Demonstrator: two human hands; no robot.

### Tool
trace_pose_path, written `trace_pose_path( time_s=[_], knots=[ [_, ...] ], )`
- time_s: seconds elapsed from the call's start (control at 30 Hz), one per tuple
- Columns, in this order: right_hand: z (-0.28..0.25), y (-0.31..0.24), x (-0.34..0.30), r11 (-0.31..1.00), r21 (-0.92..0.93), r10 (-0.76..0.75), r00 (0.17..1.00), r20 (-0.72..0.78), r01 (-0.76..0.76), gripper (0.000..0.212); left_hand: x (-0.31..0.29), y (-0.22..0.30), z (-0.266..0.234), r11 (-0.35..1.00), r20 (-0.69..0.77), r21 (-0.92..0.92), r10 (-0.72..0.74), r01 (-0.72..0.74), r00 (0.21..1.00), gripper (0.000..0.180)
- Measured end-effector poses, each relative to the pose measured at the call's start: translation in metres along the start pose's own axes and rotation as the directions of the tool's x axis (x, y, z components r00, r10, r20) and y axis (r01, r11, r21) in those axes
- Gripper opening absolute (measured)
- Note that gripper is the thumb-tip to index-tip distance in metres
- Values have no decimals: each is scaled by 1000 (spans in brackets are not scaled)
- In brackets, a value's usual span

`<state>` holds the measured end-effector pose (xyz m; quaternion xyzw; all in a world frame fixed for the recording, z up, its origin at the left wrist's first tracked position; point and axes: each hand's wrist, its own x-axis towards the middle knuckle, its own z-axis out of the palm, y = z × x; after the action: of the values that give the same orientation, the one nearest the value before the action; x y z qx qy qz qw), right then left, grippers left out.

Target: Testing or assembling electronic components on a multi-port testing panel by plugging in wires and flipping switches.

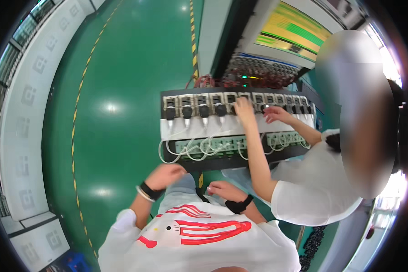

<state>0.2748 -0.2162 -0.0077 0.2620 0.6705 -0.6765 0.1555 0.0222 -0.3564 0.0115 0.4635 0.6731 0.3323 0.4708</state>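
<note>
Crosswise just ahead runs the long socket rack (233,127), the left hand (167,176) nearer its edge than the right hand (225,190)! Both sets of fingers look loose, empty.

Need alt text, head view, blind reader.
The wearer's left hand and right hand are near the front edge of a long unit lined with black plugs and white cables; a co-worker's hands reach over it from the right. A yellow-green screen stands behind.
</note>
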Motion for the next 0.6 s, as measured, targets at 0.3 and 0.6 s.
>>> trace_pose_path(
  time_s=[0.3, 0.6],
  knots=[
    [18, -154, 240, 793, -609, -506, 541, -672, -13, 47, 138, -104, -155, 995, -541, 43, 95, -84, 836, 21],
    [25, -190, 250, 843, -494, -534, 431, -727, 211, 46, 197, -132, -147, 997, -404, 17, -63, 77, 913, 21]
  ],
)
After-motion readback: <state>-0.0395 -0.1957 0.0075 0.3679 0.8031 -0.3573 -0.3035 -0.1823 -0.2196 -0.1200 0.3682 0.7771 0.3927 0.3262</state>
